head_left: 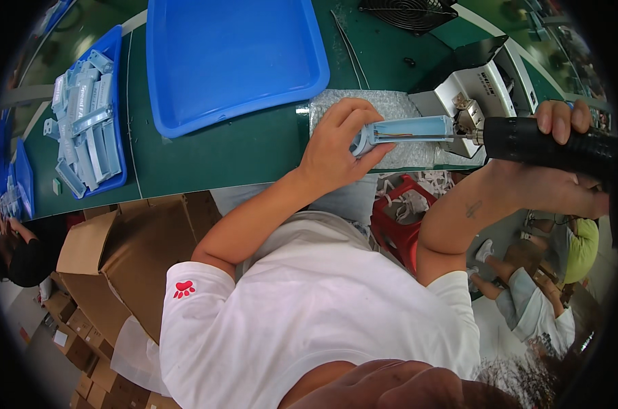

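Note:
My left hand (336, 146) grips the round end of a long, light blue plastic housing (414, 127), its open channel facing up with thin copper-coloured strips inside. In my right hand (560, 121) is a black electric screwdriver (537, 142), held level. Its bit points left at the far end of the housing, beside the metal outlet of a silver and black screw feeder (483, 88). Whether the bit touches the housing or a screw I cannot tell. Bubble wrap (401, 158) lies under the housing.
A large blue tray (237, 68) stands at the back. Left of it, a smaller blue tray (121, 153) holds several light blue housings. Tweezers (350, 48) and a black fan (411, 10) lie farther back. Below the table are a cardboard box (149, 252) and a red stool (401, 235).

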`<state>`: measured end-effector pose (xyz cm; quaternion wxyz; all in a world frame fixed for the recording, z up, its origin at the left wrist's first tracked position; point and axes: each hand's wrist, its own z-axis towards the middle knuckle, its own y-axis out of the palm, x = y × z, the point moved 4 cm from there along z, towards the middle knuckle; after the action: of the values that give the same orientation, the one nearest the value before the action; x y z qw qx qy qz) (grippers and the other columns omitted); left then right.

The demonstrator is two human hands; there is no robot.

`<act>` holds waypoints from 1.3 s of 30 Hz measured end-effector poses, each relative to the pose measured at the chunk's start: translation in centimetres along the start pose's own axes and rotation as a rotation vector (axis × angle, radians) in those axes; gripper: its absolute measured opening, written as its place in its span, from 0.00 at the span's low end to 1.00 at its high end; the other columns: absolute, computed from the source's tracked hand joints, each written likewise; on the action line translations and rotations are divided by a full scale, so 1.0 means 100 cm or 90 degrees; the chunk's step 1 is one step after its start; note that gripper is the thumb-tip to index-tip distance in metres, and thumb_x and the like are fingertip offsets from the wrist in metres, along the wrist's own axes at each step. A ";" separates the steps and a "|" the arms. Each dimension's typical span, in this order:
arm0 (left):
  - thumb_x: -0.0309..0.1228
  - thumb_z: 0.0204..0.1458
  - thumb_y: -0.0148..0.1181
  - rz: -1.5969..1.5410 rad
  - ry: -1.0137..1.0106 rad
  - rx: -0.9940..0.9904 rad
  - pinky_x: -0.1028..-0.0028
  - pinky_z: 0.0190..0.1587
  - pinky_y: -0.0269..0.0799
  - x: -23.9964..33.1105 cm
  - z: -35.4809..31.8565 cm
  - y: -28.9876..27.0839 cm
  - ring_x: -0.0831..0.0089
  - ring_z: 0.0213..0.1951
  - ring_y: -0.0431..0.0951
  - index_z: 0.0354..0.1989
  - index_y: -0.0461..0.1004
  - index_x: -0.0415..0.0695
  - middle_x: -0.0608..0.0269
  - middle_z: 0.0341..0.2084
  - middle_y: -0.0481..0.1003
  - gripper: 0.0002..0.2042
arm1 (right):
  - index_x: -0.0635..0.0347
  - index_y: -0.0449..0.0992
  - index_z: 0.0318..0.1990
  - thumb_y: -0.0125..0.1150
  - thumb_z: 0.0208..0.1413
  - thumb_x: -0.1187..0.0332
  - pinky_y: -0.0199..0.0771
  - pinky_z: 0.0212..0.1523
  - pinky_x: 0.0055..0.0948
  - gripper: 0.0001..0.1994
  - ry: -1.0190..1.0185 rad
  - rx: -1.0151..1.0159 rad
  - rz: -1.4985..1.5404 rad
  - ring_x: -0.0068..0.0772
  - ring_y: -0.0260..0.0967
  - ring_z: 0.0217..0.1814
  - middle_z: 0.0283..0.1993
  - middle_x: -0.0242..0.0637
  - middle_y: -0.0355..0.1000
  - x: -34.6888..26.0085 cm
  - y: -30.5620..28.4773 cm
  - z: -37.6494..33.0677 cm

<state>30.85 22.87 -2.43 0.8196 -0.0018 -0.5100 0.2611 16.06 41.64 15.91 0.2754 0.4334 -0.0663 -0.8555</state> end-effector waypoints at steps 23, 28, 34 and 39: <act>0.28 0.42 0.75 0.020 0.018 0.001 0.66 0.43 0.75 0.001 -0.001 0.002 0.60 0.43 0.78 0.43 0.76 0.42 0.57 0.42 0.75 0.19 | 0.57 0.68 0.45 0.51 0.56 0.35 0.63 0.28 0.27 0.31 0.015 -0.018 0.015 0.28 0.61 0.27 0.35 0.41 0.60 -0.003 -0.004 -0.001; 0.28 0.42 0.76 0.018 0.021 0.002 0.66 0.43 0.76 0.001 -0.002 0.002 0.60 0.42 0.78 0.43 0.76 0.42 0.57 0.42 0.75 0.19 | 0.57 0.68 0.45 0.51 0.56 0.35 0.63 0.27 0.26 0.31 0.015 -0.020 0.015 0.28 0.61 0.27 0.35 0.41 0.60 -0.003 -0.004 -0.001; 0.28 0.41 0.76 0.024 0.027 0.002 0.66 0.43 0.76 0.001 -0.001 0.003 0.60 0.42 0.78 0.43 0.76 0.42 0.57 0.42 0.75 0.20 | 0.57 0.68 0.45 0.51 0.55 0.35 0.63 0.26 0.26 0.31 0.017 -0.018 0.020 0.27 0.61 0.26 0.35 0.40 0.60 -0.002 -0.006 -0.001; 0.27 0.41 0.76 0.022 0.028 0.001 0.66 0.43 0.76 0.000 -0.003 0.002 0.60 0.42 0.78 0.43 0.75 0.42 0.56 0.42 0.75 0.20 | 0.57 0.68 0.44 0.52 0.55 0.35 0.62 0.25 0.26 0.31 0.023 -0.018 0.031 0.27 0.61 0.26 0.35 0.39 0.60 0.000 -0.004 -0.004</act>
<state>31.02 23.12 -2.65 0.8257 -0.0157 -0.4918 0.2759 16.25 42.03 15.50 0.3032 0.4428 -0.0596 -0.8417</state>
